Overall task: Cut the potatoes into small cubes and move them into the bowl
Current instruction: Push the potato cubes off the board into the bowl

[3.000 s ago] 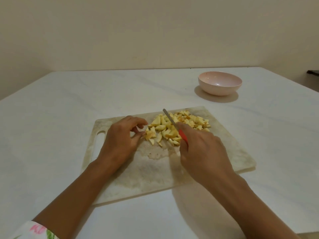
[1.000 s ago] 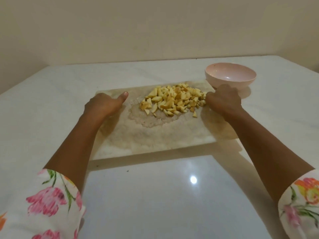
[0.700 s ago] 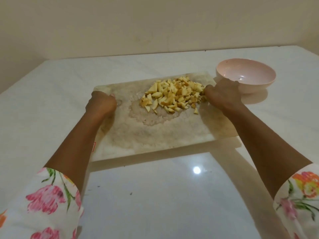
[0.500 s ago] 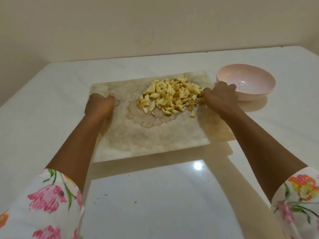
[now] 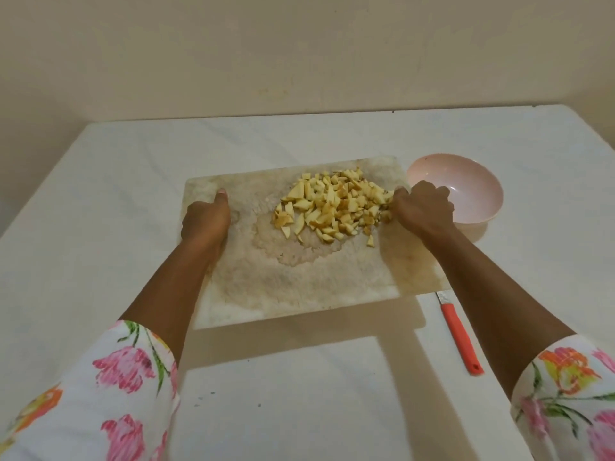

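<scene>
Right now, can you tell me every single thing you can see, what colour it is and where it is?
potato pieces: many, pale yellow, heaped on the far right part of the cutting board
cutting board: one, whitish and stained, middle of the table
bowl: one, pink, looks empty, on the table just right of the board
knife: one, red handle, lying on the table by the board's near right corner
table: one, white
wall: one, beige, behind the table
sleeves: two, white with flowers, at the bottom corners
left hand: one, grips the board's left edge, thumb on top
right hand: one, fingers curled at the board's right edge, beside the heap
</scene>
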